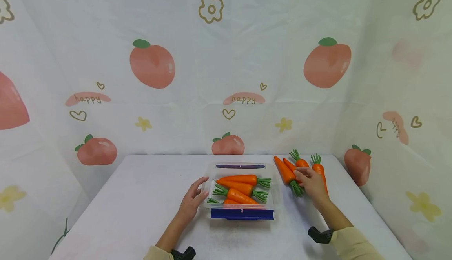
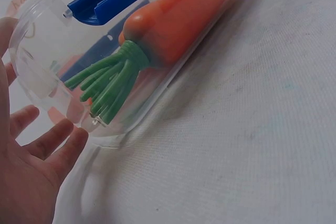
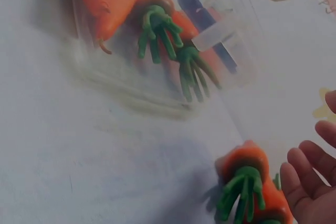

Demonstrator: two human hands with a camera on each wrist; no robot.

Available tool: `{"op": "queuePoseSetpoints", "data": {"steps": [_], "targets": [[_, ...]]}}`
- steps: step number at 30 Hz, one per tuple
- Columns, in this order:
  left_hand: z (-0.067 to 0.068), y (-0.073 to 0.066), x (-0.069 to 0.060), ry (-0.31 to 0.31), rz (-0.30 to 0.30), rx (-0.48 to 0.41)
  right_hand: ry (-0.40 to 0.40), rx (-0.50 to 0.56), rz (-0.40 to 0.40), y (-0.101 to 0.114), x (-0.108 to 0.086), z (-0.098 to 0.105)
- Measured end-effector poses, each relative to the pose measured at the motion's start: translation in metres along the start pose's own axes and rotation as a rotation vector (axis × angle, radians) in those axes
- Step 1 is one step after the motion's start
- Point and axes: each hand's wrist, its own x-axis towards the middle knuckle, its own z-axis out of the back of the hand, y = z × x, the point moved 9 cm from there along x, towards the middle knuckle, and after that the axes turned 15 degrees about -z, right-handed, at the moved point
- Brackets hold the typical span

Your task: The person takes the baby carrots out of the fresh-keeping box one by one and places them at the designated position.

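Observation:
A clear plastic box (image 1: 278,197) with blue latches holds several orange carrots (image 1: 240,187) with green stems. My left hand (image 1: 190,201) is at the box's left side, its fingers spread and loosely bent by the wall; the left wrist view shows the fingertips (image 2: 79,136) at the clear corner. To the right of the box, my right hand (image 1: 312,183) is over a group of several loose carrots (image 1: 285,171). In the right wrist view its fingers (image 3: 304,174) look relaxed and apart, beside a carrot (image 3: 244,161). The right thumb is hidden there.
A blue latch (image 1: 242,214) runs along the box's front, and another blue strip (image 1: 240,166) lies at its back. A white cloth covers the table (image 1: 152,197). Behind it hangs a printed curtain (image 1: 212,56), which also closes off the right side.

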Motion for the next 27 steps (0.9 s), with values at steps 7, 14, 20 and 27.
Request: {"op": "queuePoseSetpoints", "data": {"steps": [7, 14, 20, 27], "targets": [[0.0, 0.003, 0.0, -0.018, 0.002, -0.023, 0.036, 0.002, -0.009, 0.002, -0.002, -0.014], [0.0, 0.001, 0.0, -0.014, -0.001, -0.015, 0.101, 0.025, 0.029, 0.01, -0.007, -0.028], [-0.001, -0.002, 0.0, -0.01, 0.0, -0.027, 0.156, -0.004, 0.071, 0.017, -0.01, -0.04], [-0.001, 0.001, 0.0, 0.002, 0.01, -0.012, 0.256, -0.038, 0.096, 0.019, -0.015, -0.058]]}}
